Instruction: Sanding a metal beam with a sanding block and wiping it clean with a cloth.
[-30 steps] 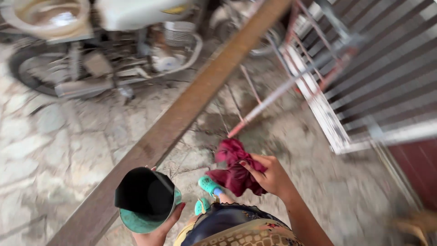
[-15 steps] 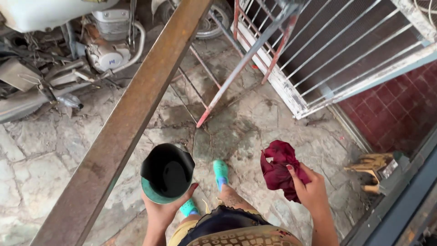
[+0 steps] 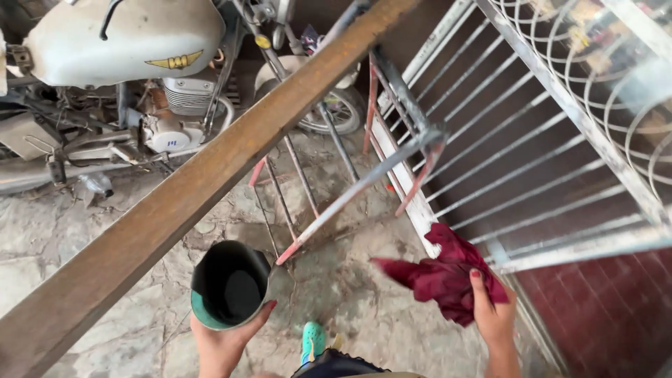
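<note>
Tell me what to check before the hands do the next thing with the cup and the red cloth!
1. Left hand has a firm hold of the green cup: ok, fingers wrap its side.
2. Cup upright, mouth up: ok, only slightly tilted.
3. What is inside the cup: cannot tell, the inside looks dark.
4. Right hand grips the dark red cloth: ok, bunched under the thumb.
5. Cloth clear of the white metal gate: cannot tell, it hangs close in front of it.
6. Rusty beam clear of the cup: ok, a gap shows between them.
</note>
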